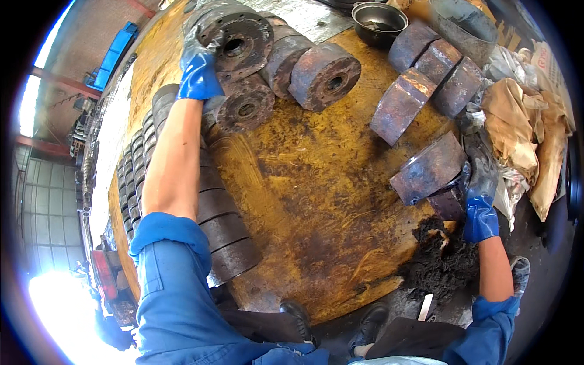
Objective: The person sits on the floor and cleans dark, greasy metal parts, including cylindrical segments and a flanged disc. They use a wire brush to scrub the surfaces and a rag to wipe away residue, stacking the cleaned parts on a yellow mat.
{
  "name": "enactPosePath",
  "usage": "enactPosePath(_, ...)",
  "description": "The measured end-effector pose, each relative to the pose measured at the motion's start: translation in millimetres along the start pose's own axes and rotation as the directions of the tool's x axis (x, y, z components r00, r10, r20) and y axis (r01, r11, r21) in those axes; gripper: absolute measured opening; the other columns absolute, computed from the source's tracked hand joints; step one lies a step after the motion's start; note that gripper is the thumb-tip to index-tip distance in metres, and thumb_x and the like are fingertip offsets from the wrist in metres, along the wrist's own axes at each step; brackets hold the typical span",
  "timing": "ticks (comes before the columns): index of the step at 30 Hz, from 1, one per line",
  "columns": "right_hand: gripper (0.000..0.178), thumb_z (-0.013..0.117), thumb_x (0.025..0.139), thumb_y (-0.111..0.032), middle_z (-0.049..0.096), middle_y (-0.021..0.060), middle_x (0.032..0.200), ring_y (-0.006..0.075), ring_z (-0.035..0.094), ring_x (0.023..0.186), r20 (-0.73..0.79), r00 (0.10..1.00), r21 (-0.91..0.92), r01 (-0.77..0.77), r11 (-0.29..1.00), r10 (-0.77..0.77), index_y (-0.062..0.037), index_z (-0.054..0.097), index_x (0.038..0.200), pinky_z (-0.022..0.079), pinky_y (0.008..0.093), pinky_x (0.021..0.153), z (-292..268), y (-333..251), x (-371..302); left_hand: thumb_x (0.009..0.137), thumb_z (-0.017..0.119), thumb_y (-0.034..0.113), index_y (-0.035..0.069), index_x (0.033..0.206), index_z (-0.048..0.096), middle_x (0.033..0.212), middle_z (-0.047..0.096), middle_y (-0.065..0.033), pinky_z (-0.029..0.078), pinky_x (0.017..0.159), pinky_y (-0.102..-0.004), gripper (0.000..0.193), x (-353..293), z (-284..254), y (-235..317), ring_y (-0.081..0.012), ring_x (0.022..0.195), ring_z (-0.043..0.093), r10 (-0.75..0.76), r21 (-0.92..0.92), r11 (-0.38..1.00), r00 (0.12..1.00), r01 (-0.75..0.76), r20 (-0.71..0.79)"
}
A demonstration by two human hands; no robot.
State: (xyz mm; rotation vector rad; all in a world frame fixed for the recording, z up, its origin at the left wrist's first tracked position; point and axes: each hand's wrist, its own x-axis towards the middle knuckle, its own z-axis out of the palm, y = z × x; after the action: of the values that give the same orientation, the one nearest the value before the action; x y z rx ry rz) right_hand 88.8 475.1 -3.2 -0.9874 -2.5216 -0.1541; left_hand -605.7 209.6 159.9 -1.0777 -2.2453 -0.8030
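My left hand (198, 70), in a blue glove with a blackened front, reaches to the far left and grips the rim of a round flanged metal roller (258, 38). That roller has a hole in its middle and rests on another rusty roller (246, 108). On the right, my right hand (482, 198), gloved the same way, is closed at the outer edge of a dark steel roller (433, 167) lying on its side. Its fingertips are partly hidden behind that roller and are black with grime. A lower dark piece (447, 204) shows just beneath it.
Several rollers stand in rows (225, 225) along the left of the stained yellow tabletop (316, 201). More rollers (401, 103) lie at the far right, near a black pot (380, 23) and a metal bucket (465, 27). Crumpled brown paper (511, 115) and black fibrous waste (441, 258) lie at right.
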Motion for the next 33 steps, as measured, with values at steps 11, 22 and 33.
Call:
enactPosePath(11,0.041,0.06,0.098,-0.027,0.066,0.0215,0.134,0.0442,0.057,0.128,0.016,1.0,-0.077,0.012,0.997,-0.011,-0.0014,0.067,0.129,0.038,0.0569,0.116,-5,0,6,0.09,0.08,0.039,0.006,0.149,0.053,0.143,0.062,-0.0236,0.05,0.106,-0.0428,0.072,0,-50,11,-0.039,0.128,0.063,0.139,0.093,0.986,0.99,-0.142,0.034)
enactPosePath(22,0.034,0.061,0.097,-0.02,0.068,0.0223,0.129,0.0431,0.06,0.125,-0.005,1.0,-0.033,0.028,0.999,-0.029,-0.0041,0.069,0.126,0.04,0.0545,0.114,-2,-1,4,0.091,0.079,0.038,0.009,0.152,0.047,0.143,0.061,-0.0235,0.05,0.106,-0.0428,0.075,34,-31,51,-0.0377,0.127,0.063,0.271,0.302,0.897,0.942,-0.322,0.197)
enactPosePath(33,0.036,0.062,0.097,-0.021,0.068,0.0207,0.131,0.0423,0.059,0.128,0.024,1.0,-0.038,0.005,0.999,-0.004,-0.005,0.068,0.129,0.039,0.0554,0.115,-6,-6,6,0.091,0.078,0.038,0.013,0.156,0.041,0.143,0.06,-0.0234,0.05,0.106,-0.0427,0.079,34,-65,83,-0.0365,0.126,0.063,0.31,0.501,0.684,0.833,-0.53,0.459)
